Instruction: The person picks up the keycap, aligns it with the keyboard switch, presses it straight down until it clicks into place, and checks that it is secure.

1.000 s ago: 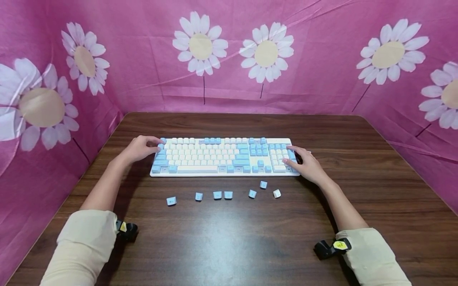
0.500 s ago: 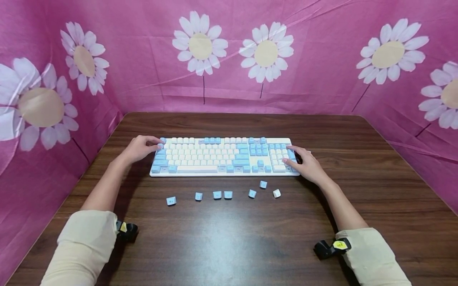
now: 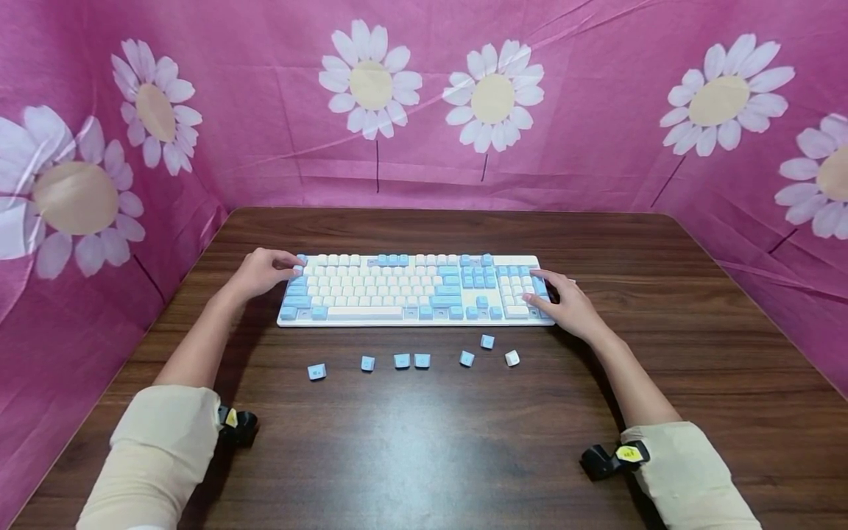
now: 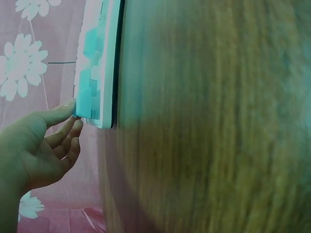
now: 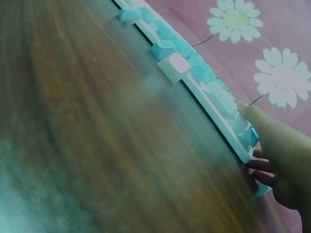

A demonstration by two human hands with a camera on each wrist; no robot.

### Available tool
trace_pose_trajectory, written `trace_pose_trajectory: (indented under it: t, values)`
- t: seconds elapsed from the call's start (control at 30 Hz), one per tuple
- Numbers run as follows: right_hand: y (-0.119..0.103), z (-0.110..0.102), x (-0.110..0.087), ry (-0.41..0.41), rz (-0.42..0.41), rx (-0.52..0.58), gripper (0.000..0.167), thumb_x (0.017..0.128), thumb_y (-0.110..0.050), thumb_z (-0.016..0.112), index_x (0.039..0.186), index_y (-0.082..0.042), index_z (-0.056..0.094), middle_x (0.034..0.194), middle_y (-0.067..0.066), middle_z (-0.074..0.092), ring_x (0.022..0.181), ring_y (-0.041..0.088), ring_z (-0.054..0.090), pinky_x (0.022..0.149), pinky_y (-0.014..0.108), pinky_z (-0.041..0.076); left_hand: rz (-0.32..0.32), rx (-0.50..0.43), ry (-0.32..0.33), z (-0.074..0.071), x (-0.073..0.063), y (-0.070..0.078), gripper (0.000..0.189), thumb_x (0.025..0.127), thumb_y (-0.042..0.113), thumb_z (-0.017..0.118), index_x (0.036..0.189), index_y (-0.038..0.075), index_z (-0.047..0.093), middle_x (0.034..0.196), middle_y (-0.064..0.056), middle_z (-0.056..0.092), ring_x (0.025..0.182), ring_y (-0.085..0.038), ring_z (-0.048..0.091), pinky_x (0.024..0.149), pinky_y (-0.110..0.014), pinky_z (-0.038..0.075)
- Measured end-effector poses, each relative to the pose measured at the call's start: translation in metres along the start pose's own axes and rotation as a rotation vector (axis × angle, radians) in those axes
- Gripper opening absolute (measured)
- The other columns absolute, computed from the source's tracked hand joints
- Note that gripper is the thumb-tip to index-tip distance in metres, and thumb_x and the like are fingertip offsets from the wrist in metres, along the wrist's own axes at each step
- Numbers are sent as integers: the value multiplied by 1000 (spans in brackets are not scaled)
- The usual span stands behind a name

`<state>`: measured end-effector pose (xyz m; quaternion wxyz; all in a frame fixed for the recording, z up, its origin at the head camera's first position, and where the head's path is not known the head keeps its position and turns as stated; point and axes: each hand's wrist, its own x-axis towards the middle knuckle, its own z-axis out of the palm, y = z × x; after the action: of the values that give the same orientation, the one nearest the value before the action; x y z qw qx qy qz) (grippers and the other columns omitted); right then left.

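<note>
A white and light blue keyboard [image 3: 374, 294] lies flat on the table. At its upper left corner is my left hand [image 3: 257, 272], thumb and fingers around the edge by the blue end keys; in the left wrist view the thumb touches an end key. My right hand [image 3: 571, 305] grips the right end, thumb over the number pad and fingers along the side edge. Several loose blue keycaps, among them a wide one [image 3: 317, 372] and one closer to the keyboard [image 3: 487, 341], lie in front with a white keycap [image 3: 512, 358]. Some key positions show bare gaps.
The brown wooden table [image 3: 424, 456] extends all around the keyboard. Behind and at both sides hangs a pink cloth [image 3: 265, 103] with large daisies. A small pale piece [image 3: 575, 281] shows just behind the right hand, mostly hidden.
The left thumb has shifted slightly up along the keyboard's left end, and the left forearm has moved a little. The right hand, the keyboard and the loose keycaps stay in place.
</note>
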<state>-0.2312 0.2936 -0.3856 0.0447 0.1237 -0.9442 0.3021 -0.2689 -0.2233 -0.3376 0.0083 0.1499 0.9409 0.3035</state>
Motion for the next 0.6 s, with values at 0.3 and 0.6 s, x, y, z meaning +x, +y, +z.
trace_pose_trajectory:
  t: [0.3,0.6]
  values:
    - [-1,0,-1,1,-1,3,61,89,-38,59,136,-3,41,137,24,36,126,40,28,97,59,21,-108,-144,-15,1,-1,-6,33,92,16,58,116,-6,60,116,-24,56,88,-26,50,71,-39,46]
    - [-1,1,0,7,-4,0,61,89,-38,59,135,-3,42,137,24,37,126,40,29,97,58,22,-156,-193,-29,2,-1,-4,35,92,16,57,118,-7,58,122,-26,52,108,-30,44,87,-41,36]
